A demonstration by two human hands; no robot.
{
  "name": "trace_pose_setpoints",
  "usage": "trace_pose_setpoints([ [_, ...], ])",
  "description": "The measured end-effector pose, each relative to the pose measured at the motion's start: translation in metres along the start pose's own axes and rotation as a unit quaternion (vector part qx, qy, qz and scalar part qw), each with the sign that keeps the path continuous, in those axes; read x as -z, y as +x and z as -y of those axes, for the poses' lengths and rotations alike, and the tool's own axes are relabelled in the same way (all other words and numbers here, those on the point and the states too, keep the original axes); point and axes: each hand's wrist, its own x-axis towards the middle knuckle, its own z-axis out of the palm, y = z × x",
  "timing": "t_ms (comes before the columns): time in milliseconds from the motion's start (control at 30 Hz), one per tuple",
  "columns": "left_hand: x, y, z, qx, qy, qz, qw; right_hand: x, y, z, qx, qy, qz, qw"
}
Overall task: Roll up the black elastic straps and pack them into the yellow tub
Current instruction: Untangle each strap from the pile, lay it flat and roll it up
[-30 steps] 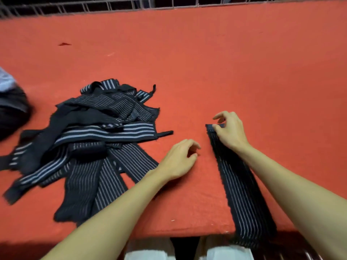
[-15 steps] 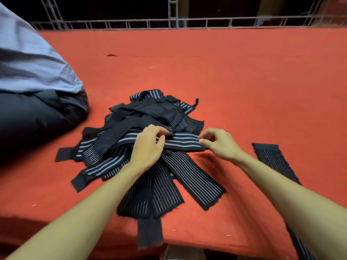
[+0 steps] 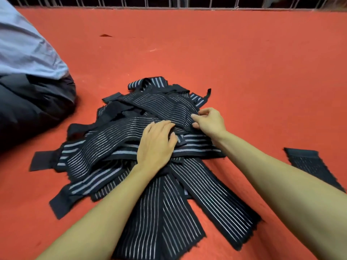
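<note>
"Head view: where do the black elastic straps (image 3: 112, 145) lie?"

"In a loose, crisscrossed pile on the red desk (image 3: 234, 62), near its front and a little left of centre. Some have broad grey stripes, others thin white lines. A single strap (image 3: 309, 166) lies flat to the right, apart from the pile and partly hidden behind the person's right forearm."

"And the person's hands?"

"The left hand (image 3: 156, 145) lies palm down on top of the pile, fingers straight and close together, pressing on the bands beneath it. The right hand (image 3: 210, 121) is just beside it at the pile's right edge, its thumb and fingertips pinching the border of a fine-striped strap (image 3: 165, 107) that runs across the top of the heap."

"Anything else around them?"

"At the left, a second person's pale blue shirt (image 3: 24, 44) sits above dark clothing that rests on the desk, near the pile but not touching it. A metal rail (image 3: 187, 1) runs along the far side."
</note>
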Motion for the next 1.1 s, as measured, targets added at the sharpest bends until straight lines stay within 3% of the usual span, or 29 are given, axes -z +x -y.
trace_pose_setpoints([
  [333, -0.001, 0.0, -0.002, 0.006, -0.004, -0.013, 1.0, -0.017, 0.01, 0.004, -0.046, 0.076, -0.042, 0.995],
  [567, -0.003, -0.001, -0.002, -0.013, 0.024, -0.012, 1.0, 0.01, -0.003, 0.007, 0.039, 0.062, -0.076, 0.994],
  [733, 0.002, -0.003, -0.003, -0.029, 0.0, -0.013, 1.0, 0.041, -0.015, 0.004, 0.037, 0.094, -0.041, 0.994],
  [867, 0.021, -0.006, -0.027, -0.024, -0.028, -0.058, 0.998, 0.081, -0.031, 0.007, 0.04, 0.14, -0.048, 0.988],
  [1100, 0.034, -0.002, -0.108, -0.146, 0.039, -0.032, 0.988, 0.15, -0.082, 0.021, -0.025, 0.294, 0.019, 0.955],
])
